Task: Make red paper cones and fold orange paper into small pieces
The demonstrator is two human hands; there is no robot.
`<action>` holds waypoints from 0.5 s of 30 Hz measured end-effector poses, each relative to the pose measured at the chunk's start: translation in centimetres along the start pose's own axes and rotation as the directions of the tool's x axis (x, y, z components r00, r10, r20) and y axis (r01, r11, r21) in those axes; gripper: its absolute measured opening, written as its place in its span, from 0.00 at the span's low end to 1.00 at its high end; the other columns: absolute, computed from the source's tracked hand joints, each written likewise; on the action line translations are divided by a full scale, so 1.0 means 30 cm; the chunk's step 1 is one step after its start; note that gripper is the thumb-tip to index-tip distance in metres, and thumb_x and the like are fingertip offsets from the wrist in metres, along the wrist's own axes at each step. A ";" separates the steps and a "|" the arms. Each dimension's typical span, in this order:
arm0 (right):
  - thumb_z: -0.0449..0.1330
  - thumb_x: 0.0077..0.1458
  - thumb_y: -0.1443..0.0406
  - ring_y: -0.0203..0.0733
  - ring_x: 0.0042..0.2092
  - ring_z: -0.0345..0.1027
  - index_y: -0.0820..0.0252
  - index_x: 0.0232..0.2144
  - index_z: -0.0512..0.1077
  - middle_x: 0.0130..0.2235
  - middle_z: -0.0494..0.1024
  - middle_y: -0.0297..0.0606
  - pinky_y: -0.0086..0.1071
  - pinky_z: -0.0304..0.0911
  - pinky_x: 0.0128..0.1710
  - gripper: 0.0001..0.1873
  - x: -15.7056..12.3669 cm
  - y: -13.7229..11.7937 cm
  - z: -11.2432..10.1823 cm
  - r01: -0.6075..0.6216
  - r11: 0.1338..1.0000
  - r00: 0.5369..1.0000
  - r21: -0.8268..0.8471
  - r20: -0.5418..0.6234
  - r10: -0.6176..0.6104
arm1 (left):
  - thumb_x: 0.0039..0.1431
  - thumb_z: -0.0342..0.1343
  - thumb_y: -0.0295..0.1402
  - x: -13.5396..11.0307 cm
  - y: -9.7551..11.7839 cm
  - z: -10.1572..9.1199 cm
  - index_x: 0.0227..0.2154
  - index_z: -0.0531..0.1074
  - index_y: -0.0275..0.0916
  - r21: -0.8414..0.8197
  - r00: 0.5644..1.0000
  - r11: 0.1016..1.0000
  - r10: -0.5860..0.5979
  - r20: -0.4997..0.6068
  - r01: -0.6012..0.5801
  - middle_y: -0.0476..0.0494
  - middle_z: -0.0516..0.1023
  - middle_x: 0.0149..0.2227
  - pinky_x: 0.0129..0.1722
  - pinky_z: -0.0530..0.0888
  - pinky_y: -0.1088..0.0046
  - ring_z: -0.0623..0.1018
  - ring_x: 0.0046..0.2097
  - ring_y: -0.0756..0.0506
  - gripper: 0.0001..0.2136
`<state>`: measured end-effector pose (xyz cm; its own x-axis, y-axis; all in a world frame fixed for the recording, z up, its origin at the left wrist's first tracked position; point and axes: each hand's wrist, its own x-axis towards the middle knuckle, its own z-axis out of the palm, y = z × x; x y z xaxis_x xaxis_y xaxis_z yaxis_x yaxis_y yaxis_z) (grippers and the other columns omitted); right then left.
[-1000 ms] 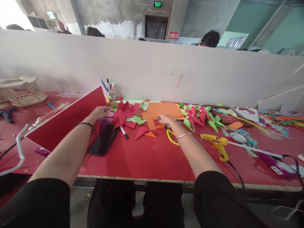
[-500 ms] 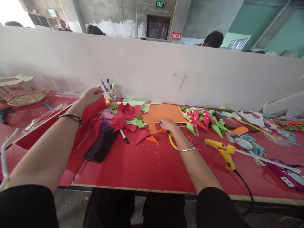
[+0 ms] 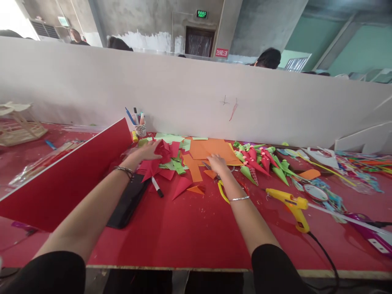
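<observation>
My left hand (image 3: 149, 150) reaches over a heap of red paper pieces (image 3: 167, 151), its fingers spread and nothing visibly held. My right hand (image 3: 217, 164) rests at the lower edge of an orange paper sheet (image 3: 208, 149), fingers apart. Beside and under it lies a yellow-handled tool (image 3: 222, 192), probably scissors, partly hidden by the hand and wrist. Green paper scraps (image 3: 177, 165) mix with the red ones. Below them are a black-capped white marker (image 3: 157, 187), a red paper triangle (image 3: 181, 187) and a small orange folded piece (image 3: 196, 189).
A red board (image 3: 79, 175) stands tilted at the left, near a black phone (image 3: 128, 206) partly under my left forearm. A pen cup (image 3: 140, 130) is behind. Right are red and green paper cones (image 3: 254, 159) and a corded yellow glue gun (image 3: 289, 204). A white partition (image 3: 183, 94) closes the back.
My left hand has left the red board's top edge and moved right to the red paper heap. The board now stands more upright. My right hand's fingers have spread; it stays by the orange sheet.
</observation>
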<state>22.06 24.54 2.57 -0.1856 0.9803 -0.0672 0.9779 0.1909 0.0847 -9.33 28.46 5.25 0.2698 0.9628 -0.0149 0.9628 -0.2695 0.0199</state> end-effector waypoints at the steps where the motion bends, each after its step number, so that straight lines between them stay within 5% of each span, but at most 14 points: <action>1: 0.52 0.56 0.64 0.47 0.50 0.59 0.59 0.46 0.64 0.49 0.64 0.45 0.40 0.60 0.44 0.15 0.007 0.004 0.002 -0.001 1.000 1.000 -0.007 -0.026 0.001 | 0.47 0.54 0.44 0.006 0.030 0.024 0.59 0.44 0.36 0.009 0.999 0.999 0.037 0.006 -0.037 0.32 0.54 0.59 0.52 0.59 0.61 0.57 0.58 0.34 0.39; 7: 0.51 0.55 0.68 0.48 0.52 0.55 0.59 0.47 0.64 0.49 0.64 0.48 0.42 0.49 0.50 0.16 0.053 0.023 0.024 0.032 0.998 0.990 -0.056 -0.135 -0.039 | 0.49 0.53 0.40 0.040 0.126 0.100 0.57 0.51 0.39 0.056 0.994 0.997 0.063 -0.084 -0.059 0.32 0.49 0.60 0.51 0.60 0.57 0.59 0.57 0.32 0.32; 15: 0.45 0.56 0.72 0.42 0.45 0.63 0.57 0.40 0.69 0.42 0.72 0.42 0.45 0.36 0.55 0.15 0.078 0.053 0.060 0.050 0.996 0.986 -0.070 -0.158 -0.060 | 0.58 0.42 0.37 0.079 0.041 0.093 0.46 0.67 0.41 0.004 0.984 1.000 -0.028 -0.175 0.029 0.40 0.69 0.47 0.39 0.69 0.66 0.72 0.44 0.40 0.16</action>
<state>23.34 27.04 0.75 -0.2570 0.9626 0.0861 0.9584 0.2425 0.1505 -7.46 30.34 2.46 0.2362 0.9585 0.1595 0.9702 -0.2417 0.0158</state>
